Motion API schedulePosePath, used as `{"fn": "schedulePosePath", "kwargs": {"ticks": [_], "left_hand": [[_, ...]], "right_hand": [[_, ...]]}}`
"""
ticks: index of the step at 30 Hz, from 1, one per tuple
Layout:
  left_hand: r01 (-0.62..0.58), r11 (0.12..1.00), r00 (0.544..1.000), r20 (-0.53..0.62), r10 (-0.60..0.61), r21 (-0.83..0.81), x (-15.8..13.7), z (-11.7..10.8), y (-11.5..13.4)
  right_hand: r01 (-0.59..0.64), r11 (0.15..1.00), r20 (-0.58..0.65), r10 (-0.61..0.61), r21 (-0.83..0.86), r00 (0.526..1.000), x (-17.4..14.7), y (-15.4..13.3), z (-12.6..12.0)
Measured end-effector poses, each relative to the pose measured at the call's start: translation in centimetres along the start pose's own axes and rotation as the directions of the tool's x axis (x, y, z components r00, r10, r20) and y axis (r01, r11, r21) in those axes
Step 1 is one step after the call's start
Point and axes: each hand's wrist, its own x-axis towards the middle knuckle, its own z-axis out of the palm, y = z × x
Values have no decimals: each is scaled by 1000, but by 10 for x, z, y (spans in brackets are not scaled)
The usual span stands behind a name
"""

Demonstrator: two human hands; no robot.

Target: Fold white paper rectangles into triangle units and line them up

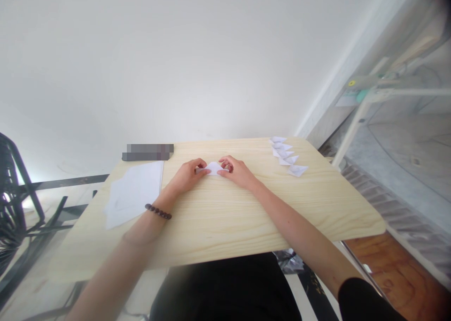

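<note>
Between my two hands, near the middle of the table, is a small piece of folded white paper (213, 167) with a peaked top. My left hand (188, 174) pinches its left end, thumb in front and fingers curled behind. At the right end, my right hand (237, 171) grips it the same way. Over to the right stand several folded paper boats (289, 160) in a slanting row. A stack of white paper sheets (136, 189) lies on the table left of my left hand.
The pale wooden table (211, 227) has rounded corners and meets a white wall (211, 67) at the back. A dark, pixelated object (148, 152) lies at the back left. A black chair (16, 194) stands on the left, and a white metal frame (355, 119) on the right.
</note>
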Motion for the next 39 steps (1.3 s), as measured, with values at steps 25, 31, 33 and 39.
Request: {"fn": "schedulePosePath", "kwargs": {"ticks": [25,31,33,39], "left_hand": [[157,981,988,30,-155,-116,0,-5,5],[210,964,978,25,-209,-162,0,-5,4],[201,964,980,38,-197,-177,1,-5,2],[181,975,983,-8,-184,-129,0,-6,0]], "right_hand": [[27,998,-37,-25,50,999,1,4,-1],[-15,992,-111,29,124,993,6,12,-3],[-36,980,-94,55,195,994,8,16,-4],[-38,954,-55,57,296,997,8,18,-6]]}}
